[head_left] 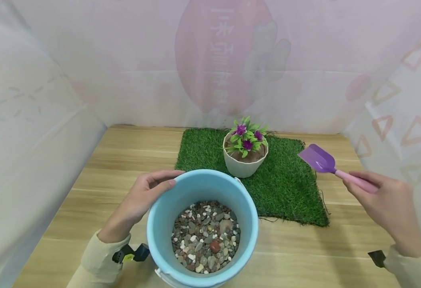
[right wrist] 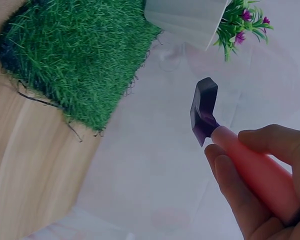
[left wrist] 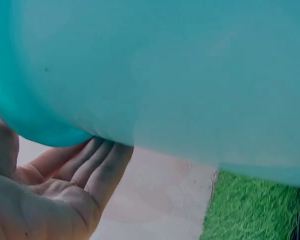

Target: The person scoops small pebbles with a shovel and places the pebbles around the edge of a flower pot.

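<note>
A light-blue bucket stands at the front, its floor covered with pebbles of mixed colours. My left hand holds its left rim, thumb at the top edge and fingers along the outer wall. In the left wrist view the fingers touch the wall just under the rim. My right hand grips the pink handle of a small purple toy shovel, raised at the right with its blade pointing left. Thumb and fingers close round that handle in the right wrist view; no pebbles show on the blade.
Behind the bucket, a white pot with purple flowers stands on a green artificial grass mat. The wooden tabletop lies beneath, with pale printed cloth at the back and both sides. A white handle hangs at the bucket's front.
</note>
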The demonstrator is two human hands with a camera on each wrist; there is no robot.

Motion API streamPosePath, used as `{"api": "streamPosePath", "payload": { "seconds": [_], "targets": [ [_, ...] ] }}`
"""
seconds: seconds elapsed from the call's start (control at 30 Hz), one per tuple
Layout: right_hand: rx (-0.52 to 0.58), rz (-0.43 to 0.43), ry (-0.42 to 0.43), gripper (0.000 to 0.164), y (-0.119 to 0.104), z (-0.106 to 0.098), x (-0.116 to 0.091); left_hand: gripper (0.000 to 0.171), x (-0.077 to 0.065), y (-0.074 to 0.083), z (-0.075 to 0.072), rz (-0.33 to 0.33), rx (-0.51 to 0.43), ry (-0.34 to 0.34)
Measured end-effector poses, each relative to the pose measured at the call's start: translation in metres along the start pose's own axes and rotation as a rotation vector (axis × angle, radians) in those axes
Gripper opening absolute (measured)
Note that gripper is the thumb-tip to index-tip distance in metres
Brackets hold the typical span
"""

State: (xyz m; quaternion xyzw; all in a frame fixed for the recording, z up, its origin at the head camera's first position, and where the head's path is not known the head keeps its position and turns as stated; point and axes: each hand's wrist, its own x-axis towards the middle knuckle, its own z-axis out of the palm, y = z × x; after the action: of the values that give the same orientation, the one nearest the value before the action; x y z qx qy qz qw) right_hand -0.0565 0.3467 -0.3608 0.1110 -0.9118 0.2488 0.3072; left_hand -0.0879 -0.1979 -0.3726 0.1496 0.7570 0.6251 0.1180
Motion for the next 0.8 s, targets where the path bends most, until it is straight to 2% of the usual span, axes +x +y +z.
{"api": "streamPosePath", "payload": {
  "seconds": [0.2,0.5,0.8],
  "targets": [
    [0.028,-0.078,0.004,0.028,-0.008,-0.004,0.007,0.036,-0.001,0.000,0.005,-0.004,-0.023,0.027],
    [0.085,-0.113,-0.027,0.032,-0.029,-0.012,0.013,0.035,-0.002,0.000,0.006,0.028,0.023,0.040],
    [0.120,-0.115,-0.076,0.034,-0.052,-0.020,0.021,0.035,0.000,-0.003,0.006,0.040,0.007,0.035]
  ]
}}
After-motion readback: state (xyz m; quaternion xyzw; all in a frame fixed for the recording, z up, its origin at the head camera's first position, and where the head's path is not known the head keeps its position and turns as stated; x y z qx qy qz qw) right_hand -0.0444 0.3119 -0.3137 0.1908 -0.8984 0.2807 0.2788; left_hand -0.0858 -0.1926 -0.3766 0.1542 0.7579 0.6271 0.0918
